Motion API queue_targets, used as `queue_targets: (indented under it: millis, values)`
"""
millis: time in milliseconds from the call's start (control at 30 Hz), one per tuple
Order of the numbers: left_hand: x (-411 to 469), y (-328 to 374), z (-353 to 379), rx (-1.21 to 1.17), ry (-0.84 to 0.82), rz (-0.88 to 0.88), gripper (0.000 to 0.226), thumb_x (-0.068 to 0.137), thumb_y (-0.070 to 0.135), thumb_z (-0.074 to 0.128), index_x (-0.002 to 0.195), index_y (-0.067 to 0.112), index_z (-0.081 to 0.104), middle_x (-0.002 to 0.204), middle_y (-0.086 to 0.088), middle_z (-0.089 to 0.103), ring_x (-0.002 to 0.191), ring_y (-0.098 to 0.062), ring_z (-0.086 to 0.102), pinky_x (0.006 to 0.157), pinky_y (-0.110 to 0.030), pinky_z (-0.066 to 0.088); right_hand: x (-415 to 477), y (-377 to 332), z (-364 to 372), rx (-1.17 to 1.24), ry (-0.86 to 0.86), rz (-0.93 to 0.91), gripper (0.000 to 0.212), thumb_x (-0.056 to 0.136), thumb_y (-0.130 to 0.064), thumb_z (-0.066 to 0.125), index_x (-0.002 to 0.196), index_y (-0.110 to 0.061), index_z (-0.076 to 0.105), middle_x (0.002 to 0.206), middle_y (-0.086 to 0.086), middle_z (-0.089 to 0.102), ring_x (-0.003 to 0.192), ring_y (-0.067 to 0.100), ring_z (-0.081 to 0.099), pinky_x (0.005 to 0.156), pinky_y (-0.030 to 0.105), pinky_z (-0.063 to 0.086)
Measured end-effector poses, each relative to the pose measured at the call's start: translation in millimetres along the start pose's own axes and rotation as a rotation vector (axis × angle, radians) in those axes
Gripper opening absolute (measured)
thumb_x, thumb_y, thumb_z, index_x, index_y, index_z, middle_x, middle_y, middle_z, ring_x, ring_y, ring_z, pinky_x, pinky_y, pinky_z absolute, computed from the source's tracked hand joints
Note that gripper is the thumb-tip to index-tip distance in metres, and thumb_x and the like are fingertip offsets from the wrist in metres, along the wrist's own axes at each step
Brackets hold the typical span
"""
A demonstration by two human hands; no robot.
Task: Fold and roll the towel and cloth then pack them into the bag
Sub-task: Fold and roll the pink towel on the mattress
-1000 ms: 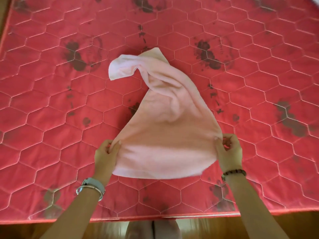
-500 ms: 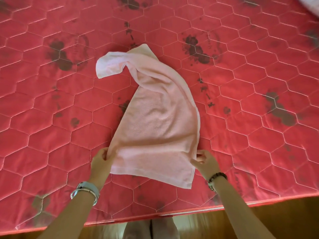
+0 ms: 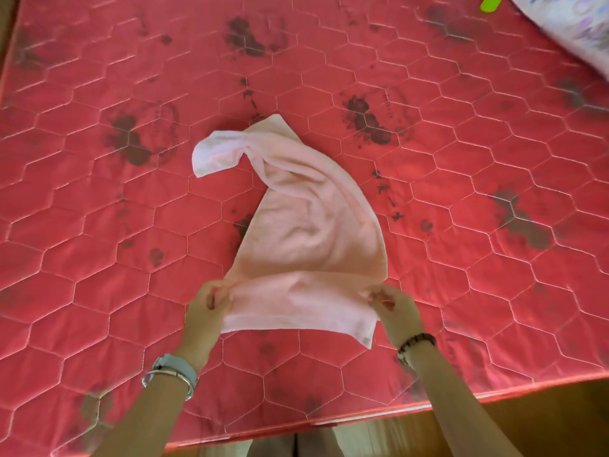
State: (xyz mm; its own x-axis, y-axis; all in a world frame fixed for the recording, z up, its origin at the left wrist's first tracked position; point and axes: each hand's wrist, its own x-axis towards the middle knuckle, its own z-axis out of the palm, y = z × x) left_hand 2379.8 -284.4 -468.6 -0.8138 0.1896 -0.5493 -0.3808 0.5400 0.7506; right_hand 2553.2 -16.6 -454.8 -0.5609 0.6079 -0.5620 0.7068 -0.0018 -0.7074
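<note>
A pale pink towel (image 3: 306,232) lies on the red quilted mattress (image 3: 99,192). Its far end is twisted and curls to the left. Its near end is turned over into a flat band. My left hand (image 3: 206,311) pinches the band's left corner. My right hand (image 3: 393,306) pinches the right corner. Both hands rest low, close to the mattress surface. No bag is in view.
Dark stains mark the mattress in several places. A patterned light fabric (image 3: 573,24) lies at the far right corner, with a small green object (image 3: 491,1) beside it. The mattress front edge (image 3: 329,423) runs along a wooden frame (image 3: 527,420) near me.
My hands have come closer together and moved forward, turning the towel's near edge over into a folded band. The view has shifted, bringing the far right corner into sight.
</note>
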Motion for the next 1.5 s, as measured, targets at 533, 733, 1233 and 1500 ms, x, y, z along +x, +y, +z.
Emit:
queue_targets:
  millis: [533,733,1233,1500]
  values:
    - [78,31,44,-0.066,0.084,0.019,0.031,0.093,0.0,0.057,0.122,0.012,0.06,0.122,0.0,0.063,0.117,-0.017,0.058,0.103,-0.031,0.044,82,-38,-2,-0.096,0.185,-0.087,0.024,0.09,-0.015,0.062,0.112,-0.025,0.064,0.122,0.007,0.061,0.103,0.013,0.055,0.095,0.032,0.046]
    - [137,70,71,-0.129,0.082,0.0,0.038,0.095,0.007,0.058,0.133,0.01,0.054,0.124,-0.001,0.06,0.111,-0.017,0.057,0.085,-0.025,0.048,144,-80,1,-0.15,0.146,-0.147,0.035,0.089,-0.01,0.062,0.124,-0.014,0.06,0.125,0.008,0.061,0.114,0.024,0.057,0.088,0.026,0.041]
    - [150,79,58,0.07,0.446,-0.068,0.014,0.098,0.02,0.049,0.103,0.011,0.058,0.094,-0.008,0.061,0.084,-0.028,0.056,0.07,-0.037,0.043,170,-73,1,-0.276,0.298,0.062,0.024,0.097,-0.013,0.05,0.112,-0.003,0.065,0.101,0.018,0.068,0.098,0.034,0.062,0.078,0.033,0.044]
    - [135,52,37,0.057,0.377,-0.123,0.011,0.093,0.015,0.061,0.104,0.013,0.061,0.095,-0.003,0.062,0.073,-0.015,0.056,0.054,-0.025,0.044,163,-71,21,-0.215,0.182,0.114,0.017,0.096,-0.013,0.048,0.103,-0.006,0.061,0.083,0.01,0.062,0.08,0.027,0.056,0.064,0.026,0.038]
